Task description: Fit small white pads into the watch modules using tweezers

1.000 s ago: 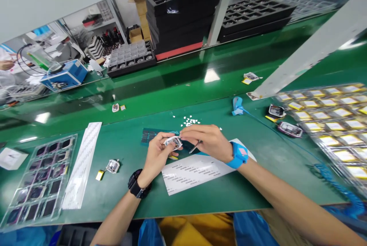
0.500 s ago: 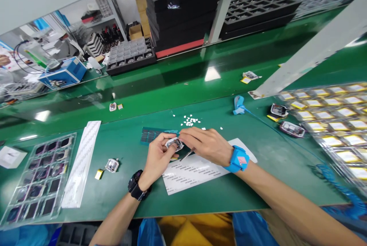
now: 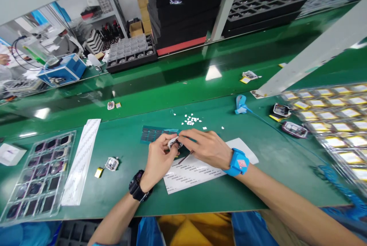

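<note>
Where the white label sheet (image 3: 197, 171) lies on the green bench (image 3: 258, 185), we log our holdings around it. One small watch casing (image 3: 174, 143), held just above the sheet's far left corner: our left hand (image 3: 157, 158) is pinched on it from the left, and our right hand (image 3: 205, 147) meets it from the right, fingertips on its top, so the two hands are together over the piece. One thin metal tool (image 3: 185, 157) is tucked under our right hand, slanting down onto the sheet; we cannot tell how firmly it is gripped.

Beyond the sheet: one dark strip of small pads (image 3: 151, 134), partly hidden by our fingers, and one scatter of small white bits (image 3: 191, 120), too many and too fine to count. Left of the sheet: one loose casing (image 3: 111, 164) with one yellow cell (image 3: 99, 172) just beside it, one long white strip (image 3: 82, 160), and one clear tray of dark screens (image 3: 38, 177). Right of the sheet: two casings (image 3: 282, 110), one blue clip (image 3: 240, 104) with its cord, and one clear tray of yellow cells (image 3: 335, 127). Far beyond, across the belt: two stacks of black trays (image 3: 183, 5).
</note>
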`<state>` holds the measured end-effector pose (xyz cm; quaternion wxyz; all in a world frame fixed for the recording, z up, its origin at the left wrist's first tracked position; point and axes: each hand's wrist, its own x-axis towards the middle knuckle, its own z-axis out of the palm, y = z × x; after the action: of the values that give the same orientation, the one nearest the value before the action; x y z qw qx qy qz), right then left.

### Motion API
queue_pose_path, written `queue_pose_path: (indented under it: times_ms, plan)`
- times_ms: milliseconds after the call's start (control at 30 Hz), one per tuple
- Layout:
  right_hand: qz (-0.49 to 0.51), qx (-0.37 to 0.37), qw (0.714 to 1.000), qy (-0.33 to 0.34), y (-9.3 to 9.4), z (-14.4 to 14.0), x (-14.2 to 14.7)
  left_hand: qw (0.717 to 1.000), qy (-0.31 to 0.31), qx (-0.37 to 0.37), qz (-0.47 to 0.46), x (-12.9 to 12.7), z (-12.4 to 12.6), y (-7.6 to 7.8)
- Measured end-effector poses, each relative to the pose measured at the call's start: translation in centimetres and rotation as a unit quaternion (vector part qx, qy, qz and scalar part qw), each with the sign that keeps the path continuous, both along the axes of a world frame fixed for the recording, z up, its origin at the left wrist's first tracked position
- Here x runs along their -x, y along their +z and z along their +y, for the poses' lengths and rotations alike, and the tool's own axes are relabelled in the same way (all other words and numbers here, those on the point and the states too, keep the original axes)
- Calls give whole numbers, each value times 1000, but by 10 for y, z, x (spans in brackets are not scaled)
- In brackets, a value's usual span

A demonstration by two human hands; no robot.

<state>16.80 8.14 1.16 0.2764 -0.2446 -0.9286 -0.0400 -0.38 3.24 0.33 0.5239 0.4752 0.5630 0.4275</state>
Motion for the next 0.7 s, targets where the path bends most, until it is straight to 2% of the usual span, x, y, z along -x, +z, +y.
queue_pose_path:
  times_ms: [167,300,400,500,567,700]
  plan:
    - [-20,20,1000,-4,2,-2,-1,998,14,-39,51,1,-2,-4]
    - [117,130,985,-3,1,-4,4,998,42,-35,28,0,-2,-1]
    - [233,269,934,-22,4,-5,8,998,63,-29,-6,-1,-3,5]
    - [265,396,878,-44,8,-6,11,996,79,-27,-36,-3,-3,8]
    - [271,447,851,-50,9,-5,11,995,87,-29,-42,-4,-4,9]
    - [292,505,811,-48,8,-3,9,995,85,-39,-33,-5,-5,7]
